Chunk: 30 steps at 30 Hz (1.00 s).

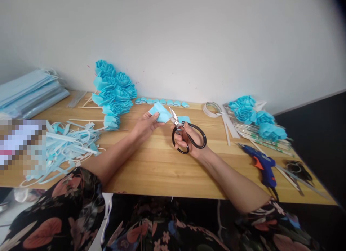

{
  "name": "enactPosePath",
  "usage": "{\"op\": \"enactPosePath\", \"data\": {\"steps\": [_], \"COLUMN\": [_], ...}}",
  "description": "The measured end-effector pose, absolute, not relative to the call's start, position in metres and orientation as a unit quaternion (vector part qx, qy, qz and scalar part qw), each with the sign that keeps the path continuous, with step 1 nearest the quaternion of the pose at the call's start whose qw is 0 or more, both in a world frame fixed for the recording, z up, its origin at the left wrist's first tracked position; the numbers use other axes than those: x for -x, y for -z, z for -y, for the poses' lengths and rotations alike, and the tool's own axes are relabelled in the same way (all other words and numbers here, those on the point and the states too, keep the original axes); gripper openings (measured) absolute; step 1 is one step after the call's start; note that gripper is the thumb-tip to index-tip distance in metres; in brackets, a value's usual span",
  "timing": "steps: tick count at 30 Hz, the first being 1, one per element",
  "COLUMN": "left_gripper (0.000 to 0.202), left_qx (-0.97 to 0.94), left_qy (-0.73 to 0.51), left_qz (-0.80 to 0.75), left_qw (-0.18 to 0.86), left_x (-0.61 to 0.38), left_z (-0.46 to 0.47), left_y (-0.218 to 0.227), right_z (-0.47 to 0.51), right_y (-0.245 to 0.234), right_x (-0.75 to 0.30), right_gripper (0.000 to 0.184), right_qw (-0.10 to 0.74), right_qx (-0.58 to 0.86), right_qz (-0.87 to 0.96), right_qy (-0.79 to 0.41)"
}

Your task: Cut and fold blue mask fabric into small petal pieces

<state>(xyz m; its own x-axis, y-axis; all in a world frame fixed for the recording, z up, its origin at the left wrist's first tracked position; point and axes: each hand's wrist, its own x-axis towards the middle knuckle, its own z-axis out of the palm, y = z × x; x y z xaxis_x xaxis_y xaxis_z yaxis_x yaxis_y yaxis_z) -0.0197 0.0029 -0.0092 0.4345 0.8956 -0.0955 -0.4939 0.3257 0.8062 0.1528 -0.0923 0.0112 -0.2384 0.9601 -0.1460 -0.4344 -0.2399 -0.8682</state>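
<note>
Between the thumb and fingers of my left hand [147, 126] is a light blue piece of fabric [160, 111], held up over the table. My right hand [190, 139] grips black-handled scissors [196, 135] through their loops. Their blades are apart, with the tips beside the right edge of the fabric; whether they touch it I cannot tell. Behind the scissors another blue fabric piece [184, 119] lies on the wood, partly hidden. Several small rolled blue pieces [162, 102] line the back of the table.
Blue fabric roses [115, 87] on sticks are piled at left, above a heap of cut strips [72, 139]. Packed masks [32, 89] lie far left. At right are a tape roll [212, 109], more blue roses [254, 112] and a blue glue gun [263, 164]. A wall stands behind.
</note>
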Motion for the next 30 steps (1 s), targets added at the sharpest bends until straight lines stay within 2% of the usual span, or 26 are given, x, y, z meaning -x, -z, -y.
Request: {"op": "enactPosePath", "data": {"steps": [21,30], "left_gripper": [0.031,0.035], "left_qx": [-0.383,-0.375], "left_qy": [-0.444,-0.419], "left_qz": [-0.276,-0.273], "left_qw": [0.761,0.781], "left_x": [0.0245,0.028], "left_z": [-0.0076,-0.011], "left_y": [0.0046,0.0042], "right_z": [0.093,0.0956], "right_y": [-0.0061,-0.0057], "right_x": [-0.1559,-0.1626], "right_gripper": [0.053,0.055], "right_qw": [0.482,0.446], "right_qx": [0.394,0.374], "right_qz": [0.417,0.45], "right_qy": [-0.663,-0.677]}}
